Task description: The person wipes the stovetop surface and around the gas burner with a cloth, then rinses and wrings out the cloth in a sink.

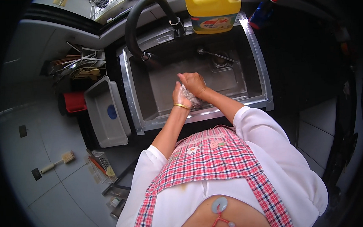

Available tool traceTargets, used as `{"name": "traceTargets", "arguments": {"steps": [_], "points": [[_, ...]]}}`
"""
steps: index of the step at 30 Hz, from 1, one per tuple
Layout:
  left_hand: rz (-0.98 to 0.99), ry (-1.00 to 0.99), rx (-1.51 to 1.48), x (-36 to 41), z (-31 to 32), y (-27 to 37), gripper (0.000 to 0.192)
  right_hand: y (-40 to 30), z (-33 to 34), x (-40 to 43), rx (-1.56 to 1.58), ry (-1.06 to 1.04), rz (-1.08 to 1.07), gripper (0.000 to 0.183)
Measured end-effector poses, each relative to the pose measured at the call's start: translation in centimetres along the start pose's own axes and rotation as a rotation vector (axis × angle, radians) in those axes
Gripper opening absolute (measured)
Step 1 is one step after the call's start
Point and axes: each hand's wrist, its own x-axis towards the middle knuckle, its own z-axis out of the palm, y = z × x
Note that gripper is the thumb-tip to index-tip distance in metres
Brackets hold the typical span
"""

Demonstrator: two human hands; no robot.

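Note:
My left hand (179, 95), with a gold-coloured bangle at its wrist, presses on a crumpled greyish-white cloth (193, 100) over the near side of a stainless steel sink (169, 97). From the other side my right hand (194, 83) grips the same cloth, its thumb near the left fingertips. White suds or wet cloth show against the left palm. Part of the cloth is hidden between the hands. A metal long-handled utensil (217, 55) lies across the drain (221, 63) at the sink's far right.
A black gooseneck faucet (130, 28) arches over the sink's left side. Behind stand a yellow detergent jug (212, 10) and a blue spray bottle (262, 13). Left are a grey plastic basin (100, 116), a red container (74, 102) and a utensil rack (91, 55). A brush (67, 157) hangs on the wall.

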Motion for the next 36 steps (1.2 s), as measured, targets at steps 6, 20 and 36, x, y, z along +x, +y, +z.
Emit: {"name": "traceTargets", "arguments": {"steps": [6,20,36], "points": [[-0.039,-0.565,0.008,1.3,-4.9,2.5,0.041,-5.2,-0.2,-3.1,-0.167,-0.158,-0.431,0.027],[-0.028,0.015,0.0,-0.2,-0.7,1.1,0.046,-1.3,-0.2,0.3,0.052,-0.039,-0.043,0.04],[0.298,-0.292,0.482,-5.9,2.1,6.9,0.005,4.9,-7.1,2.3,0.989,-0.648,0.293,0.016]]}}
